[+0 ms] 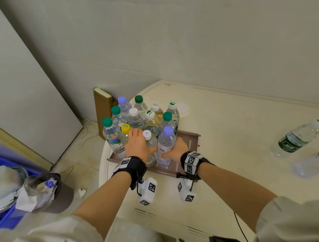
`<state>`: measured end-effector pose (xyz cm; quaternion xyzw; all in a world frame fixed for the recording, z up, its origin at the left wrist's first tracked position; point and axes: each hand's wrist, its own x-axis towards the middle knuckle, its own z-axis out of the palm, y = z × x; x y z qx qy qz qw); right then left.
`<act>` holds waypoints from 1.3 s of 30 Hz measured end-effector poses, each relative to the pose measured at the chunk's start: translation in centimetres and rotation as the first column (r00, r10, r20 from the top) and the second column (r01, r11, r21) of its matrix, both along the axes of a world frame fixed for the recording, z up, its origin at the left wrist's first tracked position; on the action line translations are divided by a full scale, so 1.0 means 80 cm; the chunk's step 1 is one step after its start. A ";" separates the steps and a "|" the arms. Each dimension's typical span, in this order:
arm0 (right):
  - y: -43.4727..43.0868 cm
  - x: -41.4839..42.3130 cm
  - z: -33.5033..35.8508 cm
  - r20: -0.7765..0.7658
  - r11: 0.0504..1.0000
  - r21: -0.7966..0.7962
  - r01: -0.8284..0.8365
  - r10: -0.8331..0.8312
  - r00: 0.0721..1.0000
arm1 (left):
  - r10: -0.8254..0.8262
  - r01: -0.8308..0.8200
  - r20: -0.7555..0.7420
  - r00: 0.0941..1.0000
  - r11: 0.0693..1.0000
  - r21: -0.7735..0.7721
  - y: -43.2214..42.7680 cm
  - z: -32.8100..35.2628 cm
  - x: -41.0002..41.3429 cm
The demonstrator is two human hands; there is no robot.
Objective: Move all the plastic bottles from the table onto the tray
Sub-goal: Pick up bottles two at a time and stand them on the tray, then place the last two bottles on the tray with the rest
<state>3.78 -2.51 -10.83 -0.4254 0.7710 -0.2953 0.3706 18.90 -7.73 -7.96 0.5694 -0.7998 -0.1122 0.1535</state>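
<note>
Cream rounded tabletop (228, 136), pale wall behind. Grip of the left hand (137, 144) is curled round a clear plastic bottle with a white cap (150, 148), upright at the near edge of the brown plastic tray (191, 140). Grip of the right hand (175, 149) is clamped on the lower body of a clear plastic bottle with a lilac cap (166, 142), upright just beside the first, also on the tray. Behind them, a cluster of capped bottles (136, 120) stands crowded on the tray. Well apart to the right, two bottles lie on their sides on the tabletop: a green-labelled bottle (298, 138) and a white-labelled bottle (314, 164) at the frame edge.
</note>
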 end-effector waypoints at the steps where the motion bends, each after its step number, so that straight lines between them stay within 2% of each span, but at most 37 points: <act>1: 0.000 -0.001 0.000 0.000 1.000 -0.001 -0.010 0.010 1.000 | 0.003 -0.003 -0.005 1.000 1.000 -0.002 0.000 0.000 0.000; 6: 0.002 0.000 0.006 0.014 0.999 0.011 -0.050 0.050 0.999 | 0.021 -0.021 -0.022 1.000 1.000 -0.009 0.004 0.003 -0.003; 14: 0.004 0.001 0.009 0.066 0.999 -0.001 -0.054 0.054 0.996 | 0.053 -0.058 -0.052 0.997 0.993 -0.101 0.009 -0.010 -0.007; 17: 0.007 0.003 0.013 0.124 0.999 -0.015 -0.042 0.044 0.991 | 0.131 -0.147 -0.141 0.981 0.982 -0.115 0.011 -0.006 -0.013; 22: 0.010 0.001 0.021 0.137 0.997 0.018 -0.078 0.075 0.988 | 0.239 -0.255 -0.251 0.938 0.966 -0.032 0.014 0.016 -0.031; 27: 0.016 -0.025 0.039 0.131 0.996 0.039 -0.080 0.074 0.989 | 0.223 -0.256 -0.364 0.904 0.966 -0.045 0.001 0.052 -0.051; 32: 0.032 -0.062 0.071 0.179 0.998 -0.008 -0.063 0.063 0.982 | 0.160 -0.278 -0.527 0.834 0.949 -0.151 -0.009 0.111 -0.081; 35: 0.041 -0.094 0.098 0.219 1.000 -0.019 0.023 -0.018 0.976 | 0.094 -0.273 -0.606 0.790 0.939 -0.209 -0.016 0.142 -0.107; 39: 0.065 -0.173 0.129 0.249 0.953 -0.121 0.279 -0.243 0.937 | -0.056 -0.110 -0.627 0.777 0.969 -0.223 -0.012 0.174 -0.183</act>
